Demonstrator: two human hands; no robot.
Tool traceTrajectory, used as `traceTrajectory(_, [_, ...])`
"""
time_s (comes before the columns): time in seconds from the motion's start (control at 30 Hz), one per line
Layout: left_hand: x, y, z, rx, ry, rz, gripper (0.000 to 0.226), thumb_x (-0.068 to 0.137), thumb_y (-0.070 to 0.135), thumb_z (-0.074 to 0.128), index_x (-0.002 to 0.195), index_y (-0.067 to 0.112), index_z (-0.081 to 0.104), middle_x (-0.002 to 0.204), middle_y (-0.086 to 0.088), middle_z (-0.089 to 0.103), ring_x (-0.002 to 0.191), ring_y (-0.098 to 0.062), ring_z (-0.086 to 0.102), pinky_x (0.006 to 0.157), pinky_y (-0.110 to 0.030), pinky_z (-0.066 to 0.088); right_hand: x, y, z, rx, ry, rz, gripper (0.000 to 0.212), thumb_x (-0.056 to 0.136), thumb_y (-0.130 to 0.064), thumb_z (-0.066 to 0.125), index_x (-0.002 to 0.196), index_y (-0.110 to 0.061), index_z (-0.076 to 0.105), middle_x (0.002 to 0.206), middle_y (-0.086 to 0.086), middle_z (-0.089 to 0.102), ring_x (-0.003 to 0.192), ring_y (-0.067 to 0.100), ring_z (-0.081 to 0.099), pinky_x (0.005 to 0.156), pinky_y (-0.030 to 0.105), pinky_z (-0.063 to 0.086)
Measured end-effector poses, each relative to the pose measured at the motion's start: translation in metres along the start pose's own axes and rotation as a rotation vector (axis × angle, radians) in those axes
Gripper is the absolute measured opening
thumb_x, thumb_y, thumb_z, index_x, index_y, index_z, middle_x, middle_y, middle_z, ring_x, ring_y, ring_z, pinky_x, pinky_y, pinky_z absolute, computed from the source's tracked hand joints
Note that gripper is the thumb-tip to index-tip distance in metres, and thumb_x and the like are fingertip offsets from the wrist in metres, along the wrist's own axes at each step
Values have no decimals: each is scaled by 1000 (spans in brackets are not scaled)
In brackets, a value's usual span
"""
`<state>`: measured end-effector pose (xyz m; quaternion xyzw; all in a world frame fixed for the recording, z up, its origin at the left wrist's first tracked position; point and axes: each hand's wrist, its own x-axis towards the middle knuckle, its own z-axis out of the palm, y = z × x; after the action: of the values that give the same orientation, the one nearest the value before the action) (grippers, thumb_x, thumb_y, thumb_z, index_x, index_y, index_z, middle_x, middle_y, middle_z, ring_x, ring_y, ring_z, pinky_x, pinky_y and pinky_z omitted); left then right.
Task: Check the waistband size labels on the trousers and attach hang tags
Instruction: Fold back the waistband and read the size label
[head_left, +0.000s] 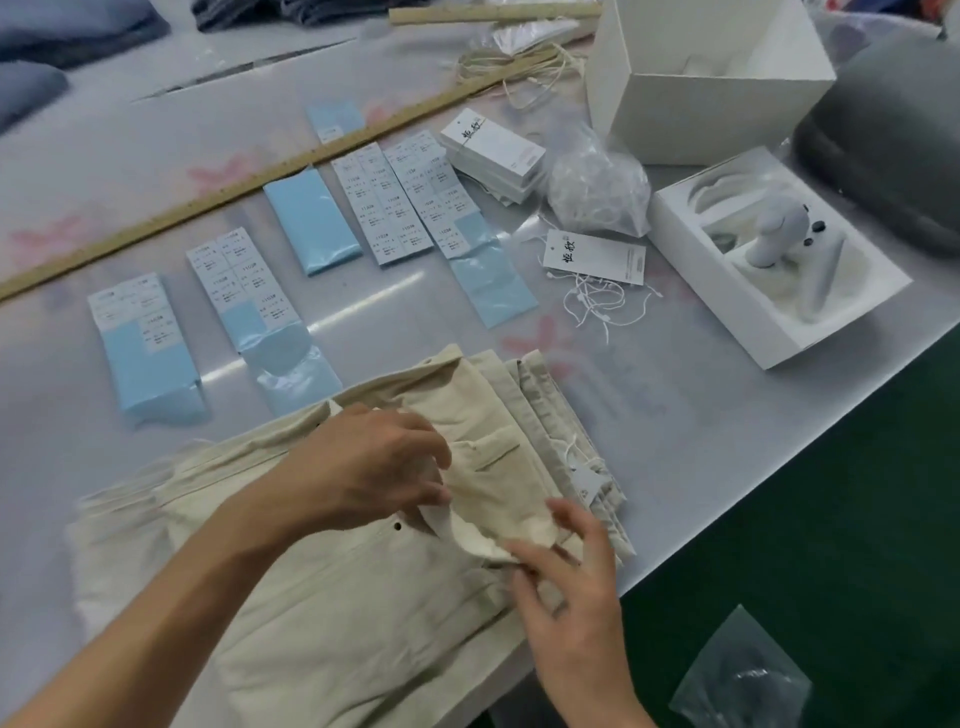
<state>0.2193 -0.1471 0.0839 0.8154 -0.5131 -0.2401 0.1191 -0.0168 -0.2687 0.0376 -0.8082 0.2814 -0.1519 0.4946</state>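
At the table's near edge lies a stack of cream cotton trousers (363, 597), soft and creased. The right hand (576, 597) pinches the folded-back waistband flap (498, 525) at its lower corner; the left hand (363, 467) grips the same flap from above, fingers curled on the cloth. Beyond, across the glossy grey table (701, 415), lie pale blue sticker sheets (150, 343), a loose hang tag (595, 258) on white strings, a stack of hang tags (493, 153) and a long wooden ruler (234, 192).
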Motion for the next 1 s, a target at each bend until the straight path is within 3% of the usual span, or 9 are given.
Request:
traceTrajectory(0.07, [8, 5, 6, 89, -92, -81, 69, 73, 91, 32, 114, 46, 64, 107, 23, 71, 98, -5, 62, 78, -26, 41, 12, -3, -2, 108, 13, 183, 32, 86, -8, 78, 92, -39, 80, 137, -21, 41, 131, 3, 43, 103, 12, 41])
traceTrajectory(0.13, [10, 8, 8, 191, -162, -80, 72, 75, 95, 30, 117, 45, 62, 106, 19, 71, 101, -7, 63, 90, -31, 43, 20, -4, -5, 174, -1, 251, 33, 90, -15, 75, 103, -45, 74, 135, -20, 42, 125, 0, 50, 100, 22, 50])
traceTrajectory(0.3, [12, 36, 18, 431, -85, 212, 63, 83, 80, 32, 112, 36, 66, 106, 11, 69, 109, -18, 63, 111, -50, 34, 14, 0, -4, -18, -46, 88, 54, 91, -20, 75, 131, -46, 50, 138, -17, 39, 127, 11, 51, 99, 28, 53])
traceTrajectory(0.37, [19, 46, 27, 336, -74, 273, 35, 94, 59, 45, 103, 31, 63, 92, 7, 70, 96, -21, 67, 100, -42, 44, 12, 2, -2, 5, -35, 79, 59, 90, -22, 76, 135, -46, 47, 137, -17, 42, 129, 12, 49, 97, 26, 53])
traceTrajectory(0.47, [35, 35, 28, 79, -117, 87, 19, 100, 45, 53, 98, 28, 61, 79, 6, 63, 88, -23, 65, 69, -31, 42, 14, 5, -3, 131, -5, 197, 67, 86, -33, 77, 139, -49, 39, 132, -24, 43, 123, 6, 53, 89, 21, 54])
traceTrajectory(0.63, [55, 12, 28, -225, -131, -62, 11, 96, 37, 63, 94, 29, 70, 71, 17, 57, 75, -8, 57, 72, -35, 50, 11, 7, -3, 83, -27, 281, 58, 84, -35, 80, 123, -53, 40, 114, -21, 58, 101, 5, 65, 82, 19, 55])
traceTrajectory(0.77, [62, 6, 31, -383, -180, -140, 12, 94, 29, 64, 86, 22, 69, 73, 11, 60, 72, -8, 55, 67, -29, 42, -4, -1, 8, -196, -70, -28, 36, 94, -31, 67, 123, -43, 51, 108, -28, 56, 105, 0, 58, 87, 11, 45])
traceTrajectory(0.9, [58, -3, 29, -490, -250, -139, 14, 98, 29, 63, 86, 24, 67, 76, 12, 61, 66, 0, 53, 62, -19, 40, -3, -6, 9, -332, -145, -202, 22, 88, -14, 75, 108, -22, 71, 100, -14, 55, 98, 8, 51, 81, 28, 50])
traceTrajectory(1.0, [53, -13, 27, -511, -290, -156, 15, 100, 33, 61, 86, 31, 65, 72, 18, 60, 65, 2, 52, 64, -22, 40, -9, -15, 7, -358, -239, -433, 13, 86, -9, 72, 98, -15, 73, 110, -2, 63, 106, 19, 57, 90, 36, 50])
